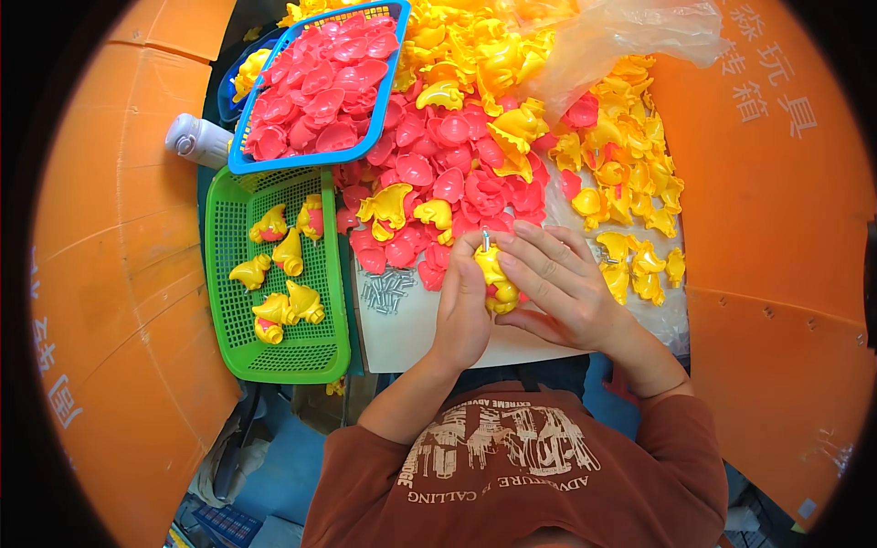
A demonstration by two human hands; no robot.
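Over the near part of the white work surface, both my hands close around a small yellow plastic toy figure (493, 279). My left hand (461, 315) grips its left side. My right hand (566, 288) presses on it from the right, fingers bent over its top. A silvery metal pin (486, 239) stands up at the figure's upper end, between my fingertips; its lower part is hidden. Just left of my hands lies a small heap of metal pins (388, 290). Beyond my fingers spread loose red cupped shells (448, 185) mixed with yellow shell pieces (385, 206).
At the left a green basket (239, 361) contains several yellow-and-red figures. Above it sits a blue-rimmed basket (301, 163) full of red shells, beside a white bottle (197, 140). Yellow parts (630, 173) and clear plastic film (630, 32) cover the right and far areas. Orange panels (776, 237) flank both sides.
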